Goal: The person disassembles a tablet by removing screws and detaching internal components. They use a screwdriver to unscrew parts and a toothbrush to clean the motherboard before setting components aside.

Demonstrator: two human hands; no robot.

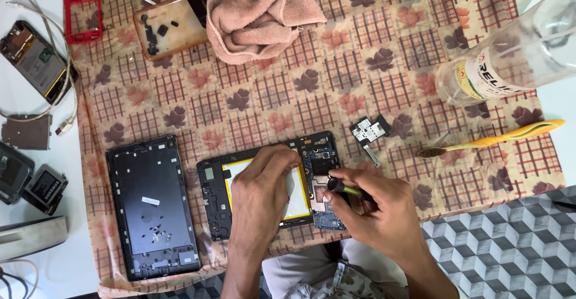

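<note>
Black, opened tablet [264, 185] lies on the patterned cloth [336, 77] beside its removed back cover [150, 206]. Left hand [261, 194] presses flat on it; right hand [378, 209] fingers pinch a screwdriver [345, 188] over the circuit board [321, 182].

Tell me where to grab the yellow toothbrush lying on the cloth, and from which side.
Grip the yellow toothbrush mid-handle, coming down from above. It lies flat on the patterned cloth, the long thin handle free on both sides; the dirty bristle head at its left end is best avoided.
</note>
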